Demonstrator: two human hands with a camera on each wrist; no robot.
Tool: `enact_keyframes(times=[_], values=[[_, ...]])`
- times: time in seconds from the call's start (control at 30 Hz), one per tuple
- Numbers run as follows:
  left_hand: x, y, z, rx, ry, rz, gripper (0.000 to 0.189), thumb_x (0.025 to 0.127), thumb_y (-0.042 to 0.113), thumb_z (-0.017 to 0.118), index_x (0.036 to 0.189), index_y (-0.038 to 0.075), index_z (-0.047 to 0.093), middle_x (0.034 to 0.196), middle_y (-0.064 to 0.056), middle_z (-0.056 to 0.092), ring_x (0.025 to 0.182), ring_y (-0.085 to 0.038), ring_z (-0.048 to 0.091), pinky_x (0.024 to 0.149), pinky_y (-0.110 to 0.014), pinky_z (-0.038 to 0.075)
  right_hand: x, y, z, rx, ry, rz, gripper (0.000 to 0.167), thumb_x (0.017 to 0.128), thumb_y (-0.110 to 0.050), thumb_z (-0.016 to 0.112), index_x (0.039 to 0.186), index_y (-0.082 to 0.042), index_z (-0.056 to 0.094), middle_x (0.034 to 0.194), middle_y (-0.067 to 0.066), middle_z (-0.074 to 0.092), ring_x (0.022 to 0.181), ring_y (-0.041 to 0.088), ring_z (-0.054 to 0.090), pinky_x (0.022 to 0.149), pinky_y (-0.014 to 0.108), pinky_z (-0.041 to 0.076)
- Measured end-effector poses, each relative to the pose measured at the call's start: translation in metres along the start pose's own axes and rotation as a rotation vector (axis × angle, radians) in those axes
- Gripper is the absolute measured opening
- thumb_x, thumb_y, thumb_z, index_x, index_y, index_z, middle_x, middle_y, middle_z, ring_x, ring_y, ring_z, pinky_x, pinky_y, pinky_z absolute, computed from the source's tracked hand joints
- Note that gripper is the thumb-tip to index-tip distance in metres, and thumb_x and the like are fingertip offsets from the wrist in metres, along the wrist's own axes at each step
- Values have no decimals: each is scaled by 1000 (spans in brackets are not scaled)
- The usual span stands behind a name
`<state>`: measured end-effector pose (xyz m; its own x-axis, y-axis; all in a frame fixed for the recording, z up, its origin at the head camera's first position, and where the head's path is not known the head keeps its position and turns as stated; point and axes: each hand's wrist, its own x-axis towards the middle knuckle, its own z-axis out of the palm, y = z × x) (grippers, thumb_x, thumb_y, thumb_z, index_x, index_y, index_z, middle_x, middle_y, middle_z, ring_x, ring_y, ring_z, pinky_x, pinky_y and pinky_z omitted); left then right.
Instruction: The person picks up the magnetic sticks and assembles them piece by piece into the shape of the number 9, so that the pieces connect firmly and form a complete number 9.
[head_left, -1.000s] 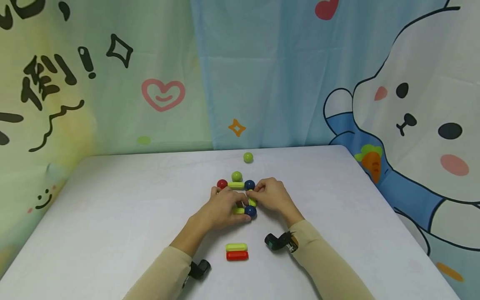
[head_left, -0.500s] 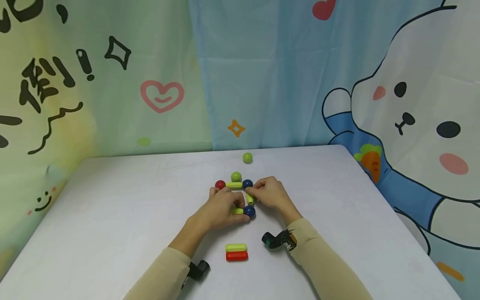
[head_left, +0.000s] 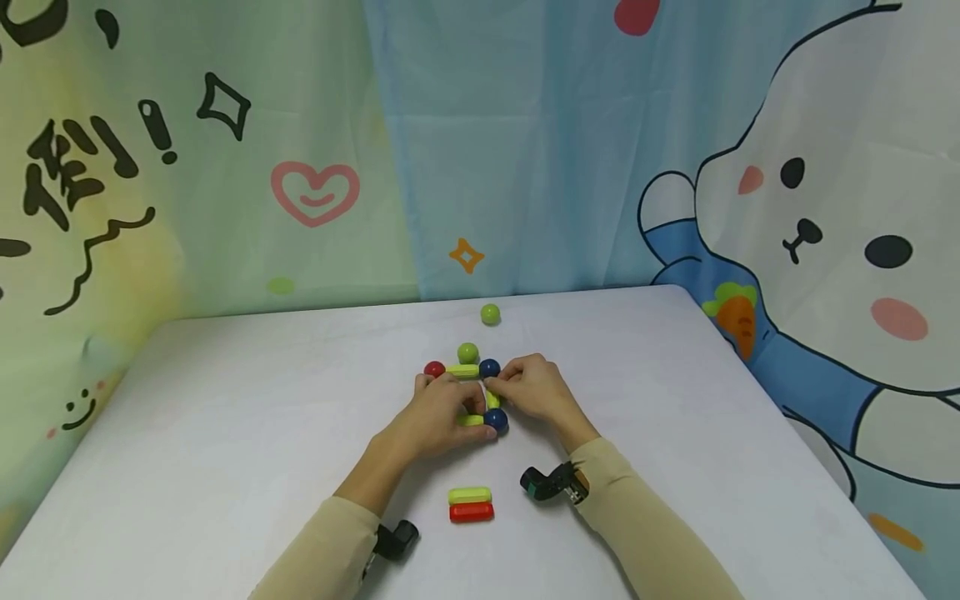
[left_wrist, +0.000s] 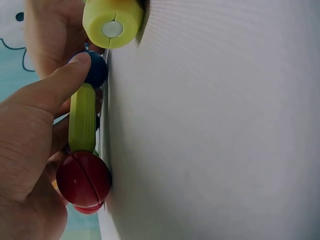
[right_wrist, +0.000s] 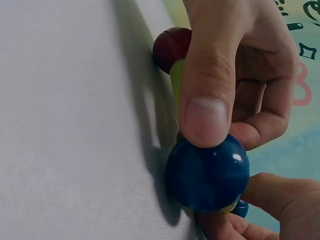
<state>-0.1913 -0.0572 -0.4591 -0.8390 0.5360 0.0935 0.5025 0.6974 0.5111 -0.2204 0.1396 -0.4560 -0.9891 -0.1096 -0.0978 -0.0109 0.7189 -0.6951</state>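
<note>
Red and blue balls and yellow-green toy building rods form a partly hidden frame mid-table. My left hand (head_left: 438, 417) holds its near side, the thumb on the near blue ball (head_left: 496, 420). From that ball a yellow-green rod (left_wrist: 82, 117) runs to a red ball (left_wrist: 83, 179) in the left wrist view. My right hand (head_left: 536, 387) pinches another yellow-green rod (head_left: 492, 400) between the near blue ball and the far blue ball (head_left: 489, 367). A far rod (head_left: 462, 371) joins that far ball to a red ball (head_left: 434, 369). My left fingers hide the frame's left side.
A green ball (head_left: 468, 353) sits just behind the far rod, and another green ball (head_left: 491, 314) lies near the table's back edge. Closer to me, a yellow-green rod (head_left: 470, 495) and a red rod (head_left: 471, 512) lie side by side. A printed curtain (head_left: 525, 167) hangs behind the table.
The rod in my right fingers has swung slightly left, more in line between the two blue balls. My left hand keeps its hold. The head view has shifted a little.
</note>
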Motion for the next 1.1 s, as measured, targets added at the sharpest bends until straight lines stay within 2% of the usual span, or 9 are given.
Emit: enact_keyframes(times=[0.37,0.6,0.9,1.1], values=[[3,1,3,15,-5,5,32,85,46,83,92,20,65,85,12,66,107,-17,54,93,-45,28,2,5,1,4,-1,-12,27,92,-38,73,91,-11,76,73,-3,70,71,13,60,66,27,45],[3,1,2,33,-1,-3,31,85,46,83,92,22,65,85,15,64,108,-18,54,93,-45,29,2,5,0,16,-45,-47,24,95,-36,71,92,-12,73,76,-2,68,73,14,57,68,28,43],[2,1,-2,25,-6,11,31,85,45,83,101,24,67,97,13,71,109,-15,56,94,-47,30,6,7,-3,2,-68,-55,25,96,-37,70,91,-13,71,77,-1,67,74,15,57,69,29,43],[-1,-6,-8,22,11,40,34,85,47,83,106,24,70,104,12,69,108,-11,55,89,-43,33,7,6,-4,-16,-88,-66,27,97,-39,69,92,-13,71,78,-1,67,74,15,58,70,29,43]])
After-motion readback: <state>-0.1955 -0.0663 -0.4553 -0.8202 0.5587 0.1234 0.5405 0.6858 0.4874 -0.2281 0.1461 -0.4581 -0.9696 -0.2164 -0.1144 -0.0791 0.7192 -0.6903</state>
